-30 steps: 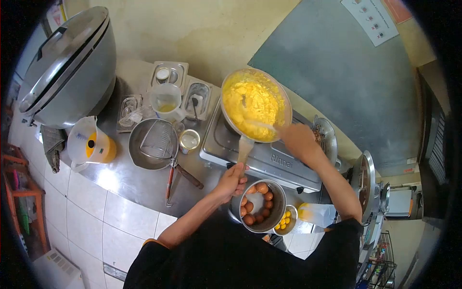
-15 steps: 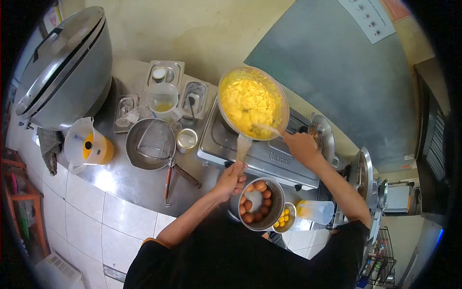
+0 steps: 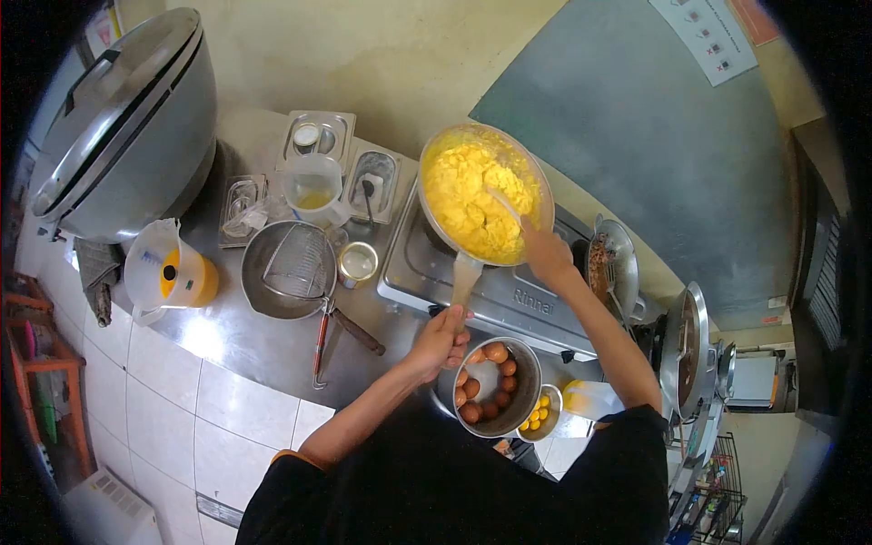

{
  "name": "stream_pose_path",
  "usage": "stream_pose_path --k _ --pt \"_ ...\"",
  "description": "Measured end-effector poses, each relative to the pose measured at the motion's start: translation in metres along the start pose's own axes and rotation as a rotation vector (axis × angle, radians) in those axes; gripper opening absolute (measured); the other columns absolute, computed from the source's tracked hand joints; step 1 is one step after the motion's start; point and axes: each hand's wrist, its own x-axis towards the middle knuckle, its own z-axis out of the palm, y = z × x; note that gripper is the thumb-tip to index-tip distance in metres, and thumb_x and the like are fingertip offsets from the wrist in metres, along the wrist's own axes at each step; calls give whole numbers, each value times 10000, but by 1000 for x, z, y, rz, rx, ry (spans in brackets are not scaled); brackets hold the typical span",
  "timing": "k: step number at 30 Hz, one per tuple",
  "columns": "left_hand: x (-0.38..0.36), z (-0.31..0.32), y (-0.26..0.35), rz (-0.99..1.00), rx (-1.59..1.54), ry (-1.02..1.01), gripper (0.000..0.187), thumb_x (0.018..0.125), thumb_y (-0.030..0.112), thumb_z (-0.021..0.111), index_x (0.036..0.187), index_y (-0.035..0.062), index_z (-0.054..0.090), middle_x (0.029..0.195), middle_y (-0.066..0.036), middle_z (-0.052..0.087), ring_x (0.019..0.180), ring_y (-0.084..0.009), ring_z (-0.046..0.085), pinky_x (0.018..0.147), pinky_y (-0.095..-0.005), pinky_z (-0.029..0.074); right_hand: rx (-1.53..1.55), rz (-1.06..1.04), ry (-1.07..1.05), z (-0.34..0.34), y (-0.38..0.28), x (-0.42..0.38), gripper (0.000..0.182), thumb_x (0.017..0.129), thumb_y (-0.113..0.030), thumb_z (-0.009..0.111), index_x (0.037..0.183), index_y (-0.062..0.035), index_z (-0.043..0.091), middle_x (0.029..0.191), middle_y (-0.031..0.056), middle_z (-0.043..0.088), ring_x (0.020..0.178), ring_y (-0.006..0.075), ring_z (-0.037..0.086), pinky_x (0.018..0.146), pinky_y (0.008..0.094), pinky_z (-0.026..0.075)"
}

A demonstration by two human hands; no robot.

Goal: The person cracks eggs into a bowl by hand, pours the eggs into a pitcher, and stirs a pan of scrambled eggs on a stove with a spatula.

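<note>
My left hand [image 3: 440, 345] is wrapped round the handle of a frying pan [image 3: 546, 195], which is over the Rinnai gas stove [image 3: 509, 295]. Soft yellow scrambled eggs [image 3: 468, 195] fill much of the pan. My right hand [image 3: 549, 254] is closed on the handle of a pale spatula [image 3: 502, 202], whose far end is in the eggs. Just below the stove, near my left hand, stands a metal pot [image 3: 534, 400] with several brown eggs [image 3: 504, 383] in it. Beside it, a small bowl [image 3: 556, 420] holds several yolks [image 3: 538, 413].
Left of the stove are a pan with a strainer [image 3: 300, 263], an open tin [image 3: 358, 262], metal trays [image 3: 374, 182] and jugs, one with orange liquid [image 3: 186, 277]. A large rice cooker [image 3: 136, 136] stands far left. Right of the stove is a metal bowl of brown food [image 3: 599, 263].
My right hand has moved slightly up and left, carrying the spatula from the pan's lower edge toward the middle of the eggs. The eggs are heaped differently. My left hand keeps its grip.
</note>
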Motion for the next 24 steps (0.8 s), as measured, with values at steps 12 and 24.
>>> stream_pose_path --k 12,24 --pt "6 1 -6 12 -16 -12 414 1055 499 372 1200 121 461 730 31 366 537 -58 290 443 -213 264 -163 -6 -81 -68 17 -14 375 958 -213 526 1332 -188 545 809 184 701 780 378 700 681 506 554" --pt "4 1 -4 -3 -7 -9 431 1057 494 367 1224 105 446 728 31 363 543 -64 295 446 -209 282 -396 -29 -102 -66 8 -7 196 901 -182 581 1044 -77 664 835 113 718 782 275 721 634 416 565"
